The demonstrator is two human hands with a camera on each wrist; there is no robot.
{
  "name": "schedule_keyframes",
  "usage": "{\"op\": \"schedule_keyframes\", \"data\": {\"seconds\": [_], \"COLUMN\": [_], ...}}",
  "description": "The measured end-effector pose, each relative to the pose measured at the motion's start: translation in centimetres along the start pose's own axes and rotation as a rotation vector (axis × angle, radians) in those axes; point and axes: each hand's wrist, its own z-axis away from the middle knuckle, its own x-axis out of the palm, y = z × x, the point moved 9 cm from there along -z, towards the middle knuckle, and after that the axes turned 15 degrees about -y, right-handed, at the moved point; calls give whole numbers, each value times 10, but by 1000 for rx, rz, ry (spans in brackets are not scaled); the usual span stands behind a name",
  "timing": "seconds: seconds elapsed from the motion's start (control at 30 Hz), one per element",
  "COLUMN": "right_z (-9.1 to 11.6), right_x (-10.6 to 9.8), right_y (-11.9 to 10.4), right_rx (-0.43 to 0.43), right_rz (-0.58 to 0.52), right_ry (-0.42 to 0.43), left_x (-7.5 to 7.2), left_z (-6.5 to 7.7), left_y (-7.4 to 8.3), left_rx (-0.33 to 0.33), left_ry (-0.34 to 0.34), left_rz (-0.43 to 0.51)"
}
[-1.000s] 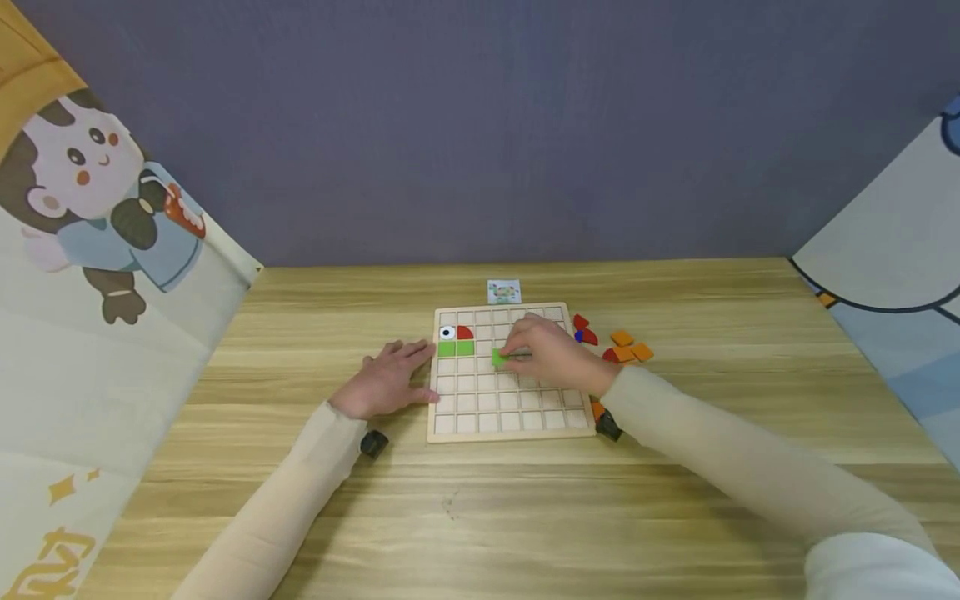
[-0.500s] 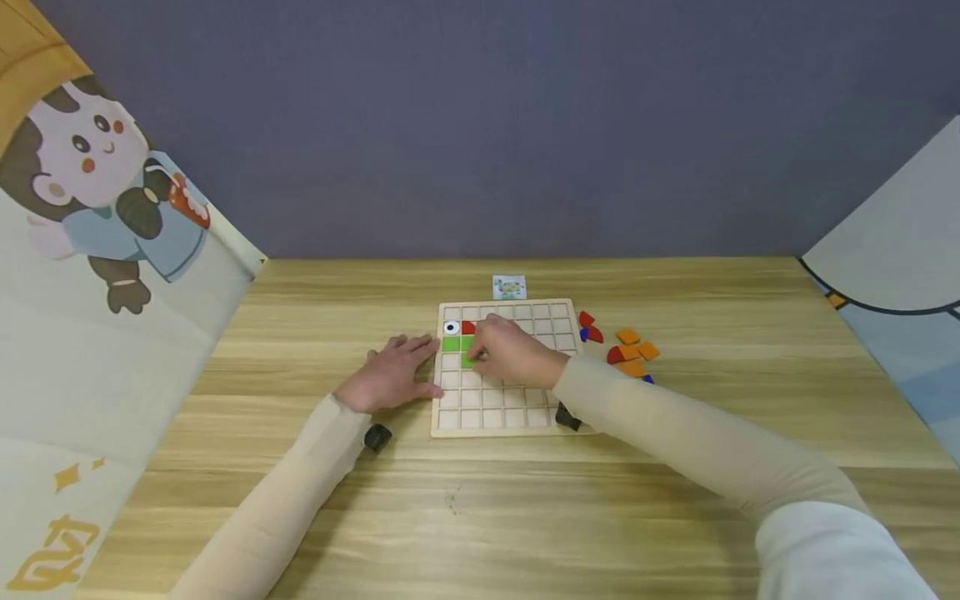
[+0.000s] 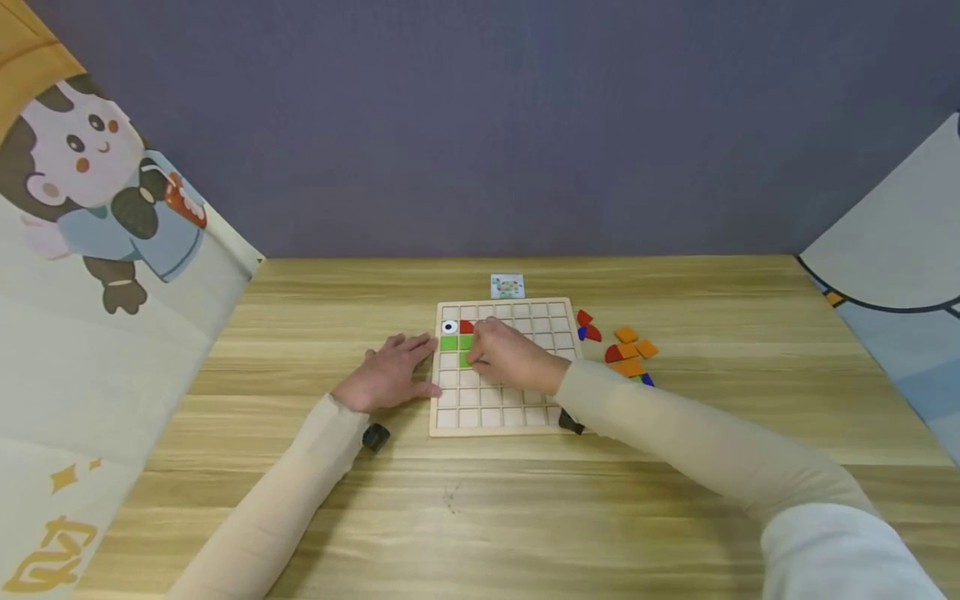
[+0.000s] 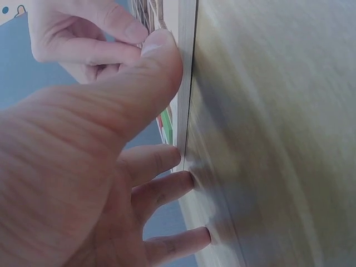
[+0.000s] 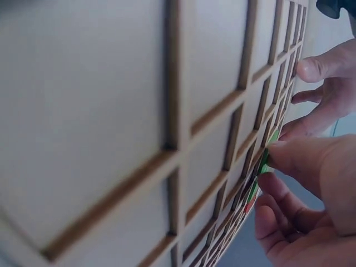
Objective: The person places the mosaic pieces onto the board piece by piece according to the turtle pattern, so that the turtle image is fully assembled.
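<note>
A wooden grid board (image 3: 491,398) lies flat on the table. Its left columns hold a white eye tile (image 3: 449,327), a red quarter-round tile (image 3: 466,327) and a green square tile (image 3: 448,342). Right of that, a second green tile (image 3: 467,342) is partly covered by fingers. Thumb and fingertips of my right hand (image 3: 517,358) pinch another green tile (image 3: 464,359) at the third row, second column; whether it is fully seated I cannot tell. My left hand (image 3: 390,375) rests with spread fingers along the board's left edge, thumb (image 4: 161,61) touching the rim.
A small picture card (image 3: 507,286) lies behind the board. Right of the board are loose red quarter-round pieces (image 3: 593,333) and orange tiles (image 3: 627,367), with bits of blue and green among them. A dark wall (image 3: 525,125) rises behind the table (image 3: 450,517).
My right hand has carried the green tile leftward over the board to below the second green tile, where it has stayed for the last half second. The left hand keeps its place.
</note>
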Motion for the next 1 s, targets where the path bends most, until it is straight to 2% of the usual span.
{"op": "schedule_keyframes", "data": {"seconds": [0.1,0.27,0.37,0.5,0.6,0.7,0.8,1.0], "right_z": [4,22,41,71,92,106,113,112], "right_x": [0,-15,-30,-43,-44,-39,-30,-27], "right_y": [0,15,41,92,126,148,157,157], "right_rx": [-7,7,57,196,283,335,354,357], "right_rz": [3,-90,-149,-221,-244,-225,-224,-213], "right_ry": [-6,43,89,112,102,72,42,78], "left_x": [0,1,0,-1,0,0,-1,-2], "left_z": [0,1,2,2,2,1,1,2], "left_y": [-1,-1,0,1,1,0,0,1], "left_rx": [-3,4,18,26,23,22,24,27], "left_ry": [-3,-4,2,10,8,8,13,15], "left_rz": [5,5,0,3,11,13,11,22]}}
